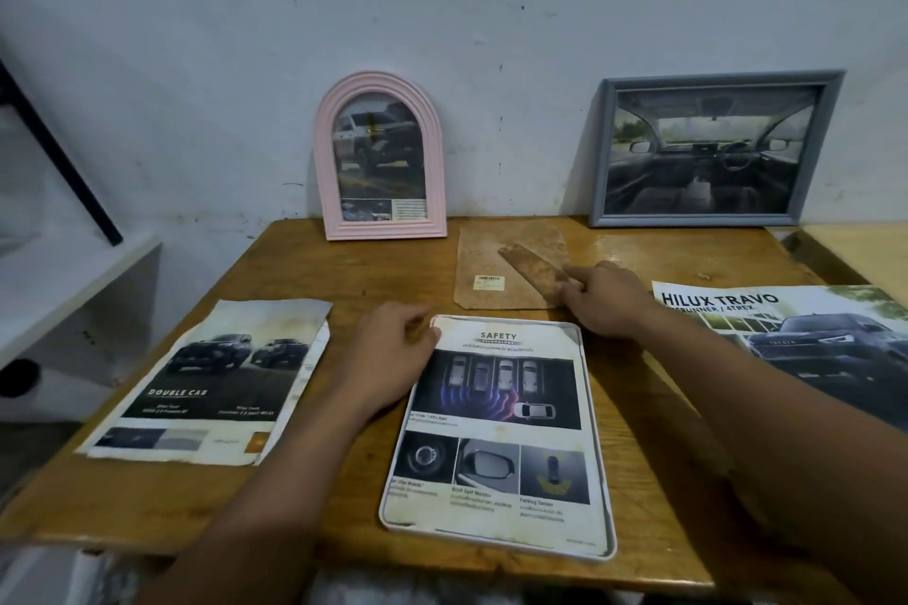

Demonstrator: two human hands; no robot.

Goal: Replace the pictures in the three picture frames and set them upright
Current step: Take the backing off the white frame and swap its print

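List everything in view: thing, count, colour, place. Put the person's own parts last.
Arched frame: 1, pink, upright against the wall, back left of table.
Rectangular frame: 1, grey-blue, upright against the wall, back right.
White frame: 1, lying flat at table centre, Safety page in it.
Backing board: 1, brown, flat behind the white frame, stand flap on it.
Double Cab page: 1, loose, table left.
Hilux Travo page: 1, loose, table right.
Table: 1, wooden.
Shelf: 1, white, far left.
Left hand: at the white frame's top left corner.
Right hand: fingers on the board's stand flap.
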